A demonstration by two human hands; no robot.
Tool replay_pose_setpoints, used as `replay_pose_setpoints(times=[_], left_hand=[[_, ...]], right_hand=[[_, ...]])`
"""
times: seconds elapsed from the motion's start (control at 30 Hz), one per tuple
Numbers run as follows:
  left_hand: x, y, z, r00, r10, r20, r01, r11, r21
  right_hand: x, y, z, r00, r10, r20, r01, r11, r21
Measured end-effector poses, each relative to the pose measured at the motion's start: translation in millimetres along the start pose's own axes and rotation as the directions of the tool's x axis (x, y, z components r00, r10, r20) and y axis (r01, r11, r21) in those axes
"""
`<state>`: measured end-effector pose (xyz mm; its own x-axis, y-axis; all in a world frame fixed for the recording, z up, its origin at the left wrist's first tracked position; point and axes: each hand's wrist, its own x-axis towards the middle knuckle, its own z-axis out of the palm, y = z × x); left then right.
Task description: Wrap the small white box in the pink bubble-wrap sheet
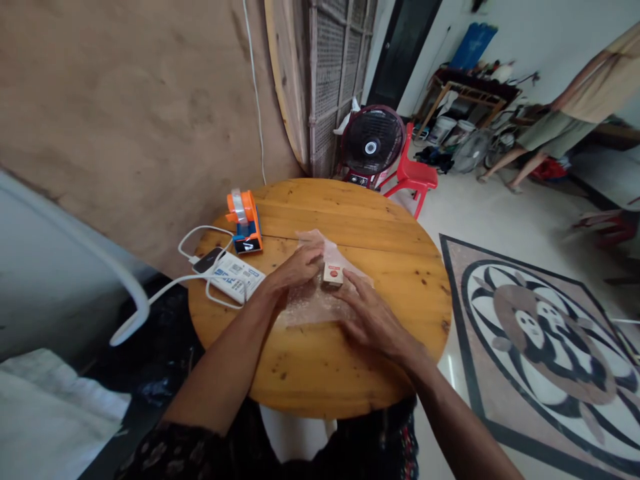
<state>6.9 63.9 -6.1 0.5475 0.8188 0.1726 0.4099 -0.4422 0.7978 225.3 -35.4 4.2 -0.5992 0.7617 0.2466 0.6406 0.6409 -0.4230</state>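
Though nr wrap (320, 308), tape disp. (250, 225) apart

Home interior, likely a living room. Pale glossy floor (470, 207) with a big panda design (560, 340), black-caged fan (371, 148) beside a red plastic chair (421, 175), dark door (407, 50). Round wooden surface (320, 383) against a brown wall (125, 87). Back of room: household clutter around a wooden-framed stand (473, 95), second fan (470, 152). Person (605, 87) nearby in shorts, bare-legged. Reads domestic.
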Motion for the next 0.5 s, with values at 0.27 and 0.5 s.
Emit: replay_pose_setpoints(times=[0.27, 0.5], left_hand=[[-6.0, 8.0, 0.2, 0.990, -0.136, -0.033, 0.123, 0.956, -0.265], [-1.5, 5.2, 0.0, 0.994, -0.103, -0.043, 0.089, 0.965, -0.248]], right_hand=[[20.6, -6.6, -11.7, 0.998, 0.051, -0.029, -0.050, 0.999, 0.021], [41.1, -4.0, -29.1, 0.985, 0.147, 0.090, -0.155, 0.984, 0.086]])
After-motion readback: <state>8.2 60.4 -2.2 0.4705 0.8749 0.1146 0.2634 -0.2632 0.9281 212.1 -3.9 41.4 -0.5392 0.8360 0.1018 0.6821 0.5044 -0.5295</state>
